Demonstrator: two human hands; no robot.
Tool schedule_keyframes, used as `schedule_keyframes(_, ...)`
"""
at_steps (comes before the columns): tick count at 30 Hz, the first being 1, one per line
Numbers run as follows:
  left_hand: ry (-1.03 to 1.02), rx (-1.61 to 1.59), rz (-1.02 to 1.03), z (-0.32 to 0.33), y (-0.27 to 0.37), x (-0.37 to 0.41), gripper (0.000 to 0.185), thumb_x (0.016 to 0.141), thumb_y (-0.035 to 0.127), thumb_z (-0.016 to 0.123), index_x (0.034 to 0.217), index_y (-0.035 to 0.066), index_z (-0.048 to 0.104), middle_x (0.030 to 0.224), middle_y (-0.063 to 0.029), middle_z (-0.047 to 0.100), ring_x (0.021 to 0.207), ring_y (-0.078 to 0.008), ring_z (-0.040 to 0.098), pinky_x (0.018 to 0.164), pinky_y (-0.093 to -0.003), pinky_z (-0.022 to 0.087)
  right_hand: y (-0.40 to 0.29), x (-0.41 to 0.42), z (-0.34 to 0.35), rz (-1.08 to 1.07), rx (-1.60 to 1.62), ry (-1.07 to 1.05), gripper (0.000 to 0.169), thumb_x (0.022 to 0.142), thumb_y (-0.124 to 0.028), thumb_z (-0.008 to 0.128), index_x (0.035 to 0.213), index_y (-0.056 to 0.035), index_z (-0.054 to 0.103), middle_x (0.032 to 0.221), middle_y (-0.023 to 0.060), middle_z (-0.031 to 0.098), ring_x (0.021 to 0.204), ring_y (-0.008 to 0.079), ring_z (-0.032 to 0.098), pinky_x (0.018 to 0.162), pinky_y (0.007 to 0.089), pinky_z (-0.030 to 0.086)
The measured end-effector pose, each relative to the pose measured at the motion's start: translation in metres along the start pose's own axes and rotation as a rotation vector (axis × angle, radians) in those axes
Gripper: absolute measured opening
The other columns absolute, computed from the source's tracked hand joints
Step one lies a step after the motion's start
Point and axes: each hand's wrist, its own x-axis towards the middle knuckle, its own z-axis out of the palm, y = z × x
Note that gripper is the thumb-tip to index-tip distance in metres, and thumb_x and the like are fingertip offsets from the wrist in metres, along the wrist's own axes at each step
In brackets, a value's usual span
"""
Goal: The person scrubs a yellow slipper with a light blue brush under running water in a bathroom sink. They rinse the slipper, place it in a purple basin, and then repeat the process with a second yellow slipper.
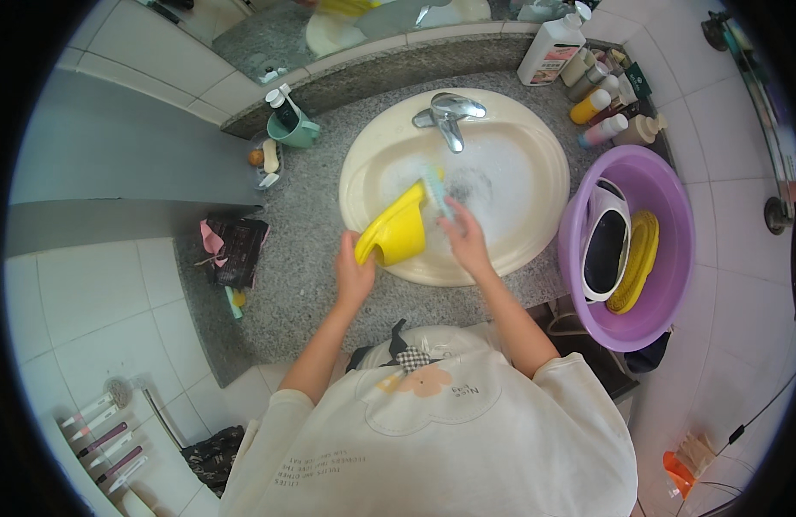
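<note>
A yellow rubber or plastic slipper [398, 226] is tilted over the near left rim of the oval cream washbasin [352, 161]. My left hand [356, 274] grips one end of it. In my right hand [464, 239] is a pale blue-green brush [435, 187], blurred, against the slipper's far end. Whitish suds [501, 168] cover part of the bowl below the chrome faucet [448, 116]. To the right, a purple plastic basin [679, 258] holds a white shoe with a dark opening [608, 249] and a yellow slipper [636, 262].
Left on the granite counter [307, 258] are a green mug [297, 132], a soap dish with soap [270, 157] and a black packet [237, 252]. A large white bottle [551, 52] and several small bottles stand at the back right, below a mirror edge.
</note>
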Motion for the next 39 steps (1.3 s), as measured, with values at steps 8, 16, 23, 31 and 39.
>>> schedule_keyframes(8, 0.025, 0.07, 0.137, 0.008, -0.001, 0.001, 0.041, 0.08, 0.0, 0.061, 0.121, 0.005, 0.058, 0.106, -0.0207, 0.065, 0.099, -0.0351, 0.064, 0.082, -0.0389, 0.05, 0.114, 0.026, -0.064, 0.188, -0.677, 0.248, 0.04, 0.093, -0.013, 0.049, 0.132, -0.0034, 0.05, 0.111, 0.024, 0.062, 0.097, 0.0304, 0.063, 0.085, 0.0317, 0.047)
schedule_keyframes(16, 0.054, 0.168, 0.047, 0.011, 0.016, 0.004, 0.037, 0.081, 0.0, 0.061, 0.117, 0.004, 0.058, 0.101, -0.0213, 0.066, 0.095, -0.036, 0.065, 0.079, -0.0393, 0.05, -0.041, -0.041, 0.019, -0.083, -0.363, -0.132, 0.048, 0.089, -0.001, 0.047, 0.136, -0.0113, 0.05, 0.093, 0.0229, 0.064, 0.08, 0.0328, 0.062, 0.076, 0.0377, 0.049)
schedule_keyframes(23, 0.04, 0.09, 0.081, 0.017, 0.014, 0.009, 0.035, 0.081, 0.002, 0.06, 0.117, 0.003, 0.058, 0.099, -0.0208, 0.066, 0.094, -0.036, 0.065, 0.078, -0.0387, 0.05, -0.021, -0.011, 0.031, 0.064, -0.447, -0.129, 0.05, 0.091, -0.005, 0.042, 0.14, -0.0139, 0.044, 0.083, 0.0263, 0.06, 0.078, 0.0398, 0.06, 0.073, 0.0408, 0.049)
schedule_keyframes(31, -0.053, 0.187, 0.076, 0.023, 0.021, 0.013, 0.037, 0.08, 0.004, 0.061, 0.117, 0.005, 0.059, 0.097, -0.0193, 0.067, 0.09, -0.0338, 0.067, 0.075, -0.0366, 0.051, -0.022, -0.003, 0.028, 0.027, -0.389, -0.043, 0.049, 0.091, -0.006, 0.045, 0.14, -0.0118, 0.043, 0.081, 0.0267, 0.062, 0.073, 0.0395, 0.063, 0.071, 0.0435, 0.049)
schedule_keyframes(39, -0.054, 0.186, 0.104, 0.022, 0.017, 0.021, 0.037, 0.08, -0.001, 0.059, 0.116, 0.005, 0.06, 0.098, -0.0188, 0.067, 0.092, -0.0324, 0.066, 0.077, -0.0359, 0.05, -0.01, -0.001, 0.029, 0.049, -0.381, -0.078, 0.051, 0.094, -0.007, 0.042, 0.144, -0.0101, 0.036, 0.08, 0.0278, 0.062, 0.074, 0.0389, 0.065, 0.07, 0.0448, 0.05)
